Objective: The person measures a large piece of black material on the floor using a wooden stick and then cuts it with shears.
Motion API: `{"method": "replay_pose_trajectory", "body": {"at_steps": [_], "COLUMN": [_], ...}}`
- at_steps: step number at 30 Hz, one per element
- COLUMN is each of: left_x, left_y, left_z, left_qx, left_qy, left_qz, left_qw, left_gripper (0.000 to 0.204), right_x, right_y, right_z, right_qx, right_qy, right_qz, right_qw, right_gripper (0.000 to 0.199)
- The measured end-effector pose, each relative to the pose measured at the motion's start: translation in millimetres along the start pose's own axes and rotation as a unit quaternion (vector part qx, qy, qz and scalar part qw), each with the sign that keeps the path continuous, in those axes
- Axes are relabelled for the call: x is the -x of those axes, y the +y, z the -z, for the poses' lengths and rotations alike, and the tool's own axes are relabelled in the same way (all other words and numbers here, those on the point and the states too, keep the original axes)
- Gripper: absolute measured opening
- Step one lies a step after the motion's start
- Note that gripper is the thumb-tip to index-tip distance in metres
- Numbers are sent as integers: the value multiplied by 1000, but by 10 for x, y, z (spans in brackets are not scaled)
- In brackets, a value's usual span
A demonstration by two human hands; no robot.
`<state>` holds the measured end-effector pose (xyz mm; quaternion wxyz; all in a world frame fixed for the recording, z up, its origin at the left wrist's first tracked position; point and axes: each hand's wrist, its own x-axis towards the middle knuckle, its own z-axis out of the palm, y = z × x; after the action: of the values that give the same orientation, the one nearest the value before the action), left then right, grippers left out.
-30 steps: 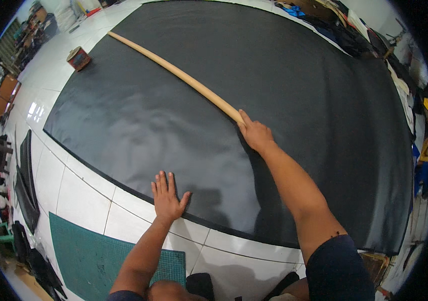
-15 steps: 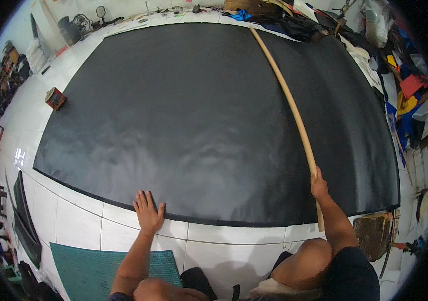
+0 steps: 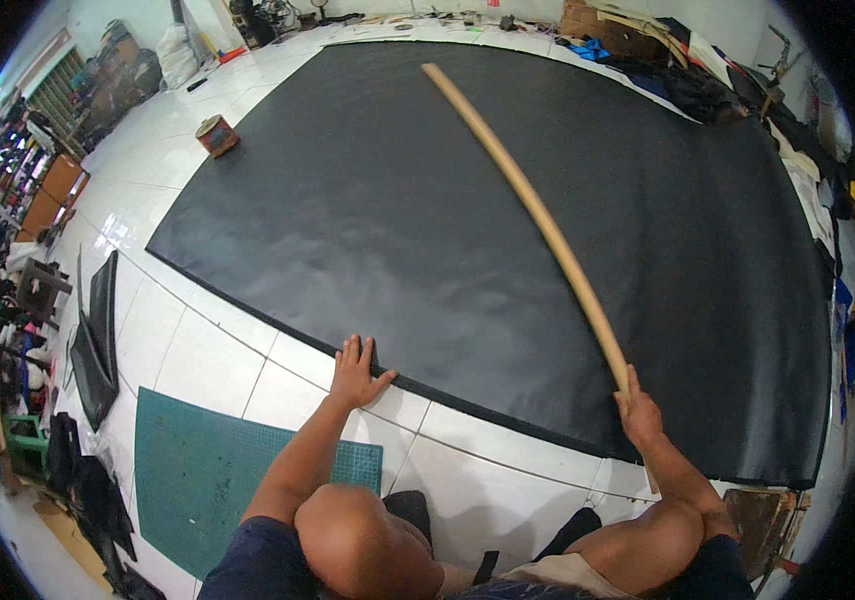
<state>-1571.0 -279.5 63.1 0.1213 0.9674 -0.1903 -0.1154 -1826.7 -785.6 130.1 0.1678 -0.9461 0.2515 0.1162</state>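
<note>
A large black sheet (image 3: 347, 200) with a smooth, slightly shiny face lies spread over the tiled floor. Across its right part runs a long, light wooden stick (image 3: 537, 210), slanting from the far left toward me. My right hand (image 3: 638, 412) is closed round the stick near its near end, which pokes out past the sheet's front edge. My left hand (image 3: 355, 373) rests palm down on the front edge of the sheet, fingers spread, holding nothing. A rusty reddish tin can (image 3: 216, 136) sits at the sheet's left edge.
A green cutting mat (image 3: 207, 470) lies on the white tiles to my left, near a folded black piece (image 3: 97, 340). Beside my right knee is a worn brown block (image 3: 755, 525). Cloth and clutter (image 3: 697, 95) crowd the far right; more piles line the left.
The stick's far end has swung left across the sheet, away from its far edge, with my right hand still gripping it. My view has turned left. My left hand stays at the front edge.
</note>
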Motion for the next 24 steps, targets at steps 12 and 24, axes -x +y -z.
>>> {"method": "replay_pose_trajectory", "body": {"at_steps": [12, 24], "left_x": [632, 764], "left_y": [296, -1024], "left_z": [-1, -267], "left_qx": [458, 406], "left_qy": [21, 220], "left_qz": [292, 408], "left_qw": [839, 787], "left_gripper": [57, 94], "right_x": [559, -41], "right_y": [-1047, -437], "right_z": [-375, -153], "right_qx": [41, -147], "right_qy": [-248, -72], "right_qz": [323, 189], "right_qw": [912, 968], "right_gripper": [66, 43]}}
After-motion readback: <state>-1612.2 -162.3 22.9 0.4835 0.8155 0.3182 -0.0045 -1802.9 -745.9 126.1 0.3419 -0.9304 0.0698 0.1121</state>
